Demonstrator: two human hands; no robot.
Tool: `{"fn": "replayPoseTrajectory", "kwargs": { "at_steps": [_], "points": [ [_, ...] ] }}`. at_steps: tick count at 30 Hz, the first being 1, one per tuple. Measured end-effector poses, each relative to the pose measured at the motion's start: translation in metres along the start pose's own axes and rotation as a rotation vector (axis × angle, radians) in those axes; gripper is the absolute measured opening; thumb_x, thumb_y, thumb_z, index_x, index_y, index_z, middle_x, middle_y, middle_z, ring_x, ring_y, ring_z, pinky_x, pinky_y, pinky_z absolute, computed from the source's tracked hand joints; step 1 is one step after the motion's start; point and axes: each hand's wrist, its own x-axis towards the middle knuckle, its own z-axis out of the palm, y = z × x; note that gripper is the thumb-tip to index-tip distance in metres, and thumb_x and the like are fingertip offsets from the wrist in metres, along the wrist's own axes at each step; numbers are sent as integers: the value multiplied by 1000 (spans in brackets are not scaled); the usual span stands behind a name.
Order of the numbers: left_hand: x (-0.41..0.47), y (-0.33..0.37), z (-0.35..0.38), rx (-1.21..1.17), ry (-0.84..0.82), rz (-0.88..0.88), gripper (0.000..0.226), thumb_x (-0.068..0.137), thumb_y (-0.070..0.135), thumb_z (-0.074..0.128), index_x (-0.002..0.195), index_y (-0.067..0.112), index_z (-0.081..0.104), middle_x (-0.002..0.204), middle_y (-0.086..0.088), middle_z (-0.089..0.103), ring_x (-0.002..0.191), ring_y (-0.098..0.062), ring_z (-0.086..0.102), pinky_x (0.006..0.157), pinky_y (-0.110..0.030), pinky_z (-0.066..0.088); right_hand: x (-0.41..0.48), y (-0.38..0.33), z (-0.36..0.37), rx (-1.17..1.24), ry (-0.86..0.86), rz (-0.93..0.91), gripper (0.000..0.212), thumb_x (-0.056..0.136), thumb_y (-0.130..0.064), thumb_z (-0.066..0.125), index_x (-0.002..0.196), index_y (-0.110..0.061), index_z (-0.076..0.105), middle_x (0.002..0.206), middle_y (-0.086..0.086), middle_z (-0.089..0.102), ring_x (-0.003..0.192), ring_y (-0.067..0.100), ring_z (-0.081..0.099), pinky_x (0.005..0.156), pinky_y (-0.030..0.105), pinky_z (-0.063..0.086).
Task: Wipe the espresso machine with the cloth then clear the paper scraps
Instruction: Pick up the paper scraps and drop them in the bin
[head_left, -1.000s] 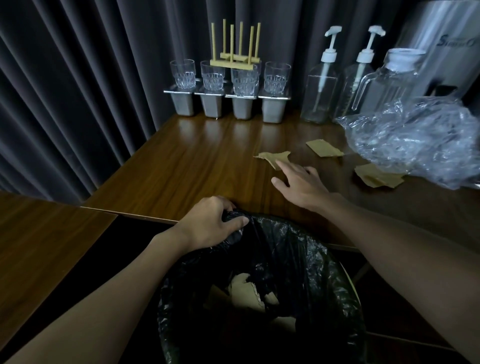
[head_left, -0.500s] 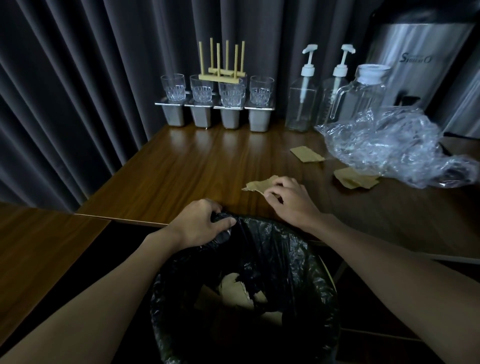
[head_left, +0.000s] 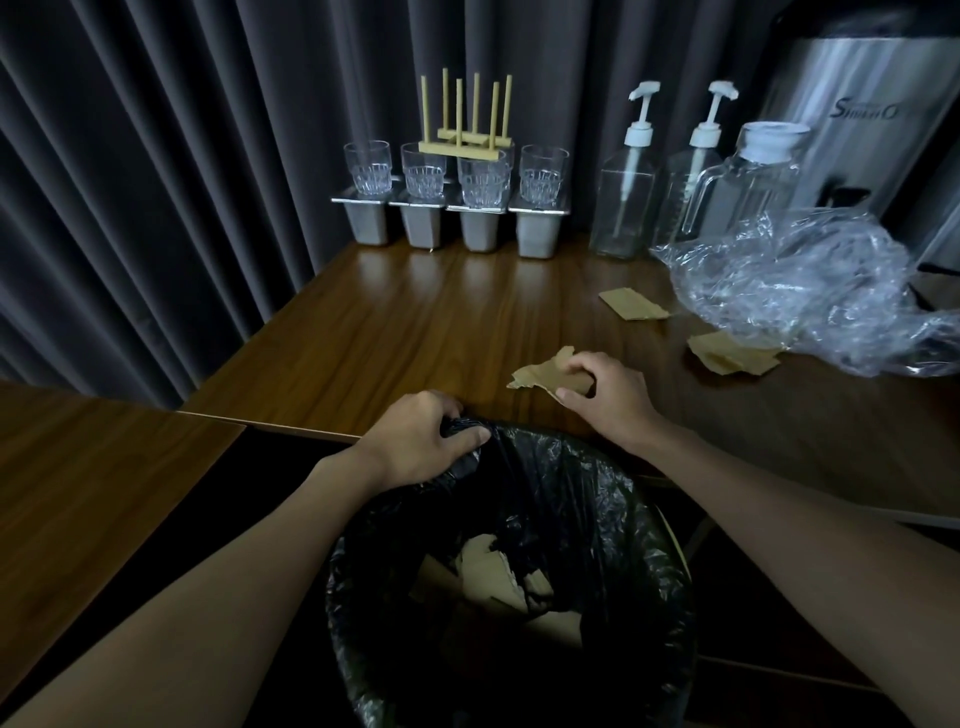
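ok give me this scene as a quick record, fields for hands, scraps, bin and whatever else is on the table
left hand: grips the rim of the bin bag
right hand: pinches the held scrap near the table front edge
scraps on table: far scrap by the pump bottles; side scrap at the edge of the plastic wrap
bin: binned scraps inside
back row: four glasses on metal tubs, jug, steel machine

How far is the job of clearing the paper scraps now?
Done: several scraps lie in the black bin bag. In hand: the right hand grips one scrap, the left hand holds the bag's rim. Left: two scraps beside the clear plastic wrap.
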Motion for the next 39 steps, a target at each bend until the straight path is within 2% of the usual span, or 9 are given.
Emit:
{"fn": "replayPoseTrajectory", "kwargs": {
  "at_steps": [5, 7, 11, 15, 17, 20, 26, 30, 39],
  "points": [
    [-2, 3, 1, 8, 12, -6, 42, 93, 50, 63, 86, 9, 67, 112, -16, 71, 97, -27, 68, 84, -48, 53, -6, -12, -7, 221, -23, 145, 54, 85, -10, 69, 132, -24, 45, 100, -5, 60, 100, 20, 61, 85, 34, 49],
    [-3, 3, 2, 14, 15, 3, 41, 94, 49, 63, 84, 10, 67, 114, -14, 71, 98, -26, 67, 85, -47, 53, -10, -16, -14, 371, -2, 196, 52, 88, -4, 63, 135, -18, 45, 97, 4, 67, 95, 24, 65, 78, 35, 53],
    [-4, 2, 3, 41, 41, 1, 50, 93, 51, 62, 102, 2, 69, 114, -13, 70, 97, -25, 66, 84, -46, 53, -25, -35, -34, 627, 16, 232, 36, 91, -2, 62, 124, -15, 54, 102, 1, 70, 101, 18, 67, 90, 36, 55],
    [-2, -2, 3, 80, 37, 4, 48, 94, 52, 61, 99, 5, 70, 114, -11, 70, 98, -23, 66, 83, -44, 53, -52, -63, -51, 698, -300, 87, 29, 91, -5, 65, 119, -12, 61, 102, 8, 72, 97, 17, 69, 89, 29, 54],
    [-2, -1, 3, 90, 44, 9, 51, 94, 52, 61, 105, 3, 70, 116, -11, 69, 103, -25, 65, 86, -45, 52, -56, -63, -49, 600, -411, 6, 25, 91, -13, 67, 116, -15, 65, 102, 4, 72, 98, 10, 67, 88, 22, 53],
    [-3, 0, 2, 93, 28, 0, 56, 94, 54, 59, 113, 3, 67, 122, -9, 67, 106, -25, 64, 87, -44, 53, -41, -40, -38, 471, -215, -3, 20, 94, -21, 64, 113, -19, 67, 108, -5, 68, 103, 4, 62, 87, 21, 48],
    [1, -2, 2, 99, 29, -10, 56, 93, 56, 58, 115, 6, 68, 107, -4, 69, 88, -15, 63, 71, -28, 51, 6, 29, -20, -145, -63, 18, 48, 98, -38, 50, 141, -16, 46, 148, 3, 44, 138, 21, 38, 113, 49, 32],
    [3, -4, 3, 121, 8, -16, 68, 92, 61, 55, 131, 6, 62, 122, -6, 68, 108, -20, 64, 85, -31, 54, 37, 40, -15, -263, -54, 77, 56, 100, -43, 44, 148, -17, 35, 159, 4, 26, 147, 21, 21, 118, 50, 20],
    [5, -7, 6, 117, 23, -11, 70, 90, 63, 54, 133, 8, 61, 130, -4, 64, 115, -17, 62, 89, -25, 51, 83, 57, -13, -412, -34, 235, 63, 99, -51, 31, 154, -23, 17, 162, 6, 14, 150, 22, 7, 120, 50, 9]
  ]
}}
